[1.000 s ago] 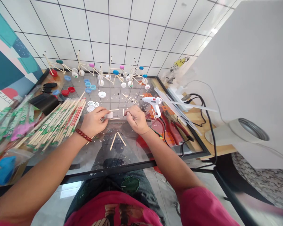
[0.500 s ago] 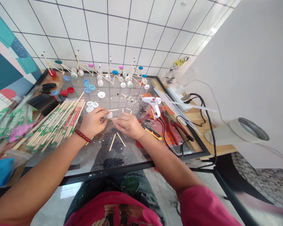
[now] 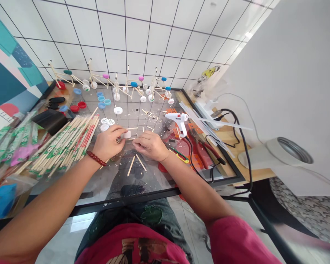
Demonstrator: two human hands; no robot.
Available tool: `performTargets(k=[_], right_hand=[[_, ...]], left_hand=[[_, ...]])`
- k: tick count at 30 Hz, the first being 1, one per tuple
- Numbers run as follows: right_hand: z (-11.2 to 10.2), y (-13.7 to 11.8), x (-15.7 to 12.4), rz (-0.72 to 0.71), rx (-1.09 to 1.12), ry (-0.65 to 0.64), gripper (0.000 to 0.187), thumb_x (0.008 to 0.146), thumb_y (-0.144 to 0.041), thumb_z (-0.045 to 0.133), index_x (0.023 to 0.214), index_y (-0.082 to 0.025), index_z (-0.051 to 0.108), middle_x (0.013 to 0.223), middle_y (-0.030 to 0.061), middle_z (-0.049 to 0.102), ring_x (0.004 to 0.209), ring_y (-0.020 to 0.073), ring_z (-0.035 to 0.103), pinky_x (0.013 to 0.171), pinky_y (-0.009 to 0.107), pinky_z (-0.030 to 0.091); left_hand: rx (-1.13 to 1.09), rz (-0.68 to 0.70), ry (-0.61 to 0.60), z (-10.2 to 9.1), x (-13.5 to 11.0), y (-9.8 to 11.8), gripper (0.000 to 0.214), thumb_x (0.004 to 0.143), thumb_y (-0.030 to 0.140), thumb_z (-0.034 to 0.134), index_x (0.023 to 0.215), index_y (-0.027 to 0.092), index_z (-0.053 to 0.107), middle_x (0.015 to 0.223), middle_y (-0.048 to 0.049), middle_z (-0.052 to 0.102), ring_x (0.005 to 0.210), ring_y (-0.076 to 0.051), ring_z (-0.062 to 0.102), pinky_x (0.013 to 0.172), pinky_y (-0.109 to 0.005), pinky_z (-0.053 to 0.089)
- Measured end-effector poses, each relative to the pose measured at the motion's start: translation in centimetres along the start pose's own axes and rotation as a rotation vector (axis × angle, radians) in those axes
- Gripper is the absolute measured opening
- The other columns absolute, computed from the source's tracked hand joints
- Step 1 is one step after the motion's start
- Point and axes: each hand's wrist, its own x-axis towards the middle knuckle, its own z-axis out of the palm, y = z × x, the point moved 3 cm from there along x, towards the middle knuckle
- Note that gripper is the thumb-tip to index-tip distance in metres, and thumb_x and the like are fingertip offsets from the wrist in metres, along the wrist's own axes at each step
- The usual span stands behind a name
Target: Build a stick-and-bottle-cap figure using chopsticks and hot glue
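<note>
My left hand (image 3: 110,141), with a red bead bracelet at the wrist, is closed with its fingertips on a white bottle cap (image 3: 127,134). A short wooden stick (image 3: 130,139) runs from beside the cap towards my right hand (image 3: 151,145). The right thumb and fingers are pinched together at the stick's end, partly hiding it. Just beyond the cap lies another cut stick (image 3: 132,128). Two loose sticks (image 3: 131,165) rest on the glass tabletop nearer my body. White caps (image 3: 107,123) lie beyond my left hand.
Small stick-and-cap models (image 3: 134,84) stand along the back. A white glue gun (image 3: 178,119) rests on the right, near red-handled pliers (image 3: 209,150) and a yellow cutter (image 3: 181,157). Wrapped chopsticks (image 3: 68,146) pile up at left. Blue caps (image 3: 101,105) and red caps (image 3: 74,109) lie behind.
My right hand has shifted very slightly, its fingertips still close to the stick beside the cap. The left hand and the cap stay nearly in place.
</note>
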Motion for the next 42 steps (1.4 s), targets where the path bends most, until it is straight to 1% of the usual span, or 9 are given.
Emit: performTargets(k=[5,10,13,17,20,23,30,35,42], right_hand=[[-0.3,-0.1,-0.1,0.013,-0.022,-0.026,0.029,0.108,-0.04,0.066,0.089,-0.021,0.077,0.078,0.0058,0.072,0.079,0.0202,0.063,0.079,0.034,0.05],[-0.6,-0.4,0.0,-0.004,-0.031,-0.058,0.04,0.11,-0.043,0.06,0.081,-0.021,0.075,0.072,0.0048,0.069,0.073,0.0188,0.06,0.075,0.034,0.048],[-0.6,-0.3,0.0,0.05,-0.079,-0.076,0.046,0.112,-0.042,0.056,0.073,-0.022,0.073,0.068,0.0038,0.067,0.07,0.0186,0.059,0.073,0.033,0.047],[-0.5,0.1,-0.2,0.176,-0.157,-0.019,0.047,0.11,-0.039,0.056,0.067,-0.023,0.068,0.065,0.003,0.065,0.068,0.0179,0.058,0.071,0.033,0.045],[-0.5,0.4,-0.3,0.243,-0.193,0.022,0.046,0.108,-0.037,0.059,0.065,-0.023,0.066,0.065,0.0026,0.065,0.068,0.0173,0.058,0.07,0.032,0.044],[-0.4,0.6,-0.3,0.296,-0.22,0.043,0.046,0.107,-0.036,0.061,0.063,-0.022,0.065,0.065,0.0031,0.066,0.068,0.0173,0.058,0.069,0.031,0.041],[-0.4,1.3,-0.4,0.394,-0.267,0.081,0.039,0.104,-0.032,0.066,0.067,-0.022,0.066,0.07,0.0025,0.072,0.073,0.0179,0.062,0.073,0.033,0.037],[-0.4,1.4,-0.4,0.402,-0.254,0.098,0.039,0.104,-0.035,0.066,0.067,-0.022,0.065,0.07,0.0026,0.073,0.075,0.0195,0.064,0.074,0.034,0.035],[-0.4,1.5,-0.5,0.408,-0.24,0.133,0.043,0.106,-0.037,0.062,0.066,-0.023,0.063,0.066,0.0022,0.07,0.073,0.0204,0.063,0.074,0.035,0.037]], left_hand=[[-0.007,0.001,-0.006,0.0,0.1,0.1,0.029,0.091,0.028,0.062,0.11,0.019,0.082,0.116,-0.0107,0.08,0.078,-0.021,0.074,0.076,-0.035,0.062],[-0.002,0.001,-0.01,-0.1,0.1,0.1,0.03,0.09,0.029,0.062,0.11,0.018,0.082,0.116,-0.0115,0.08,0.081,-0.022,0.076,0.075,-0.036,0.062],[0.005,0.002,-0.01,-0.1,0.1,0.1,0.031,0.091,0.028,0.062,0.111,0.018,0.082,0.115,-0.0116,0.08,0.079,-0.022,0.075,0.075,-0.036,0.062],[0.02,-0.002,-0.007,-0.1,0.0,0.1,0.03,0.091,0.027,0.062,0.112,0.019,0.083,0.117,-0.0114,0.08,0.082,-0.023,0.076,0.078,-0.037,0.064],[0.015,0.0,-0.003,-0.1,0.0,0.1,0.029,0.091,0.026,0.063,0.112,0.019,0.083,0.117,-0.0112,0.08,0.095,-0.026,0.078,0.085,-0.038,0.065],[0.015,0.003,-0.003,-0.1,0.0,0.1,0.03,0.091,0.026,0.063,0.112,0.019,0.083,0.118,-0.0113,0.08,0.1,-0.027,0.078,0.088,-0.039,0.065],[0.02,-0.012,-0.013,-0.1,0.0,0.2,0.032,0.091,0.028,0.061,0.112,0.02,0.083,0.119,-0.0109,0.08,0.098,-0.026,0.078,0.084,-0.037,0.065],[0.006,-0.014,-0.012,-0.2,0.1,0.3,0.031,0.091,0.028,0.06,0.111,0.02,0.083,0.117,-0.0104,0.081,0.097,-0.026,0.078,0.084,-0.037,0.065],[0.002,-0.022,-0.015,-0.3,0.1,0.4,0.031,0.091,0.028,0.06,0.111,0.021,0.083,0.119,-0.0106,0.08,0.096,-0.026,0.077,0.083,-0.038,0.065]])
